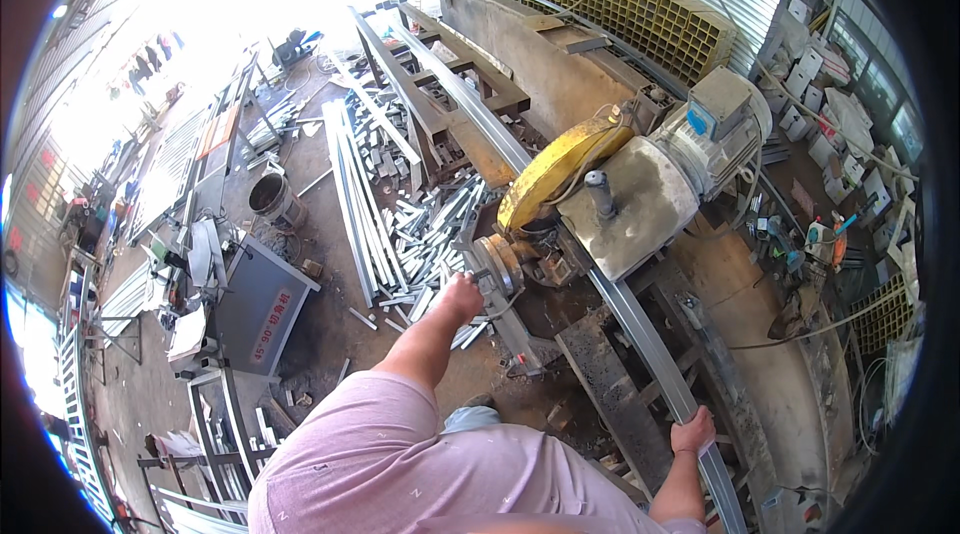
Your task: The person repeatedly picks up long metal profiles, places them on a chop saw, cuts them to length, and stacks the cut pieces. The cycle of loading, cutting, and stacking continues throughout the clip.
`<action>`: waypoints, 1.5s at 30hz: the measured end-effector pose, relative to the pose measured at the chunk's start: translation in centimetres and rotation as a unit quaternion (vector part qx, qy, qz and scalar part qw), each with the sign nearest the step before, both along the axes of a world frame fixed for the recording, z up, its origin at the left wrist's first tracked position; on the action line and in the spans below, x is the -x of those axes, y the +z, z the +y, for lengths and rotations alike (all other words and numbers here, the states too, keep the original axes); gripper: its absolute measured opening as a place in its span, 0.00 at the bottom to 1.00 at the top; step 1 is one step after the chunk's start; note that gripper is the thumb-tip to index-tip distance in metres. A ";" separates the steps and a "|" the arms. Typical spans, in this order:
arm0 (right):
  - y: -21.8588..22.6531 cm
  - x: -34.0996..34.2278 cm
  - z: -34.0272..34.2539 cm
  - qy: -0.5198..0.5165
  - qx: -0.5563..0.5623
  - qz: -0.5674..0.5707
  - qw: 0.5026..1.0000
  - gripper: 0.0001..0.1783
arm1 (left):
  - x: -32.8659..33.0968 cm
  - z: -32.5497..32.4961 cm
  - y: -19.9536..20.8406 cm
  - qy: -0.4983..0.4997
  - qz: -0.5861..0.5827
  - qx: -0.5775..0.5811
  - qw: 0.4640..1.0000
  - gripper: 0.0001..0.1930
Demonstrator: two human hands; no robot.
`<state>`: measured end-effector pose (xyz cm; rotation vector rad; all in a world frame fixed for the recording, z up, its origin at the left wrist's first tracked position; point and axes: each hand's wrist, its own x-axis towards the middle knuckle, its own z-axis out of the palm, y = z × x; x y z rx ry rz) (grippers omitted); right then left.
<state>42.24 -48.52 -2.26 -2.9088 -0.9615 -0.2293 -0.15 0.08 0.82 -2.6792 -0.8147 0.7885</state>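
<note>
My left hand (pixel 463 297) is closed at a small handle beside the round metal part (pixel 500 269) of a cut-off saw's clamp. The hand covers most of that handle. My right hand (pixel 692 431) is wrapped round a long silvery metal tube (pixel 645 344) at the lower right. The tube runs up the frame, passing under the saw and out on its far side. Above it sits the saw's yellow blade guard (pixel 560 169), joined to a dusty plate with an upright knob (pixel 598 189) and a grey motor (pixel 715 134). The blade itself is hidden.
Cut metal offcuts (pixel 430 244) lie heaped on the floor left of the saw, beside several long tubes (pixel 350 199). A bucket (pixel 275 196) and a grey machine cabinet (pixel 262 304) stand further left. Yellow square tubes (pixel 620 4) are stacked at the back. Cables hang at the right.
</note>
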 end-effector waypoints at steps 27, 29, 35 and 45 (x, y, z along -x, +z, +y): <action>0.9 -0.1 -0.1 -0.001 0.000 -0.008 1.000 0.20 | -0.2 -0.3 -0.8 -0.012 -0.009 -0.018 1.000 0.11; 0.7 -0.3 -0.2 0.001 -0.001 -0.011 1.000 0.20 | -0.1 -0.2 -1.1 -0.015 -0.011 -0.015 1.000 0.11; 0.6 -0.5 -0.5 0.008 -0.008 -0.014 1.000 0.21 | -0.5 -0.3 -1.0 -0.001 -0.010 -0.007 1.000 0.11; 1.1 -0.4 -0.3 0.001 -0.006 -0.001 1.000 0.21 | -0.4 -0.3 -1.3 -0.008 -0.014 -0.015 1.000 0.12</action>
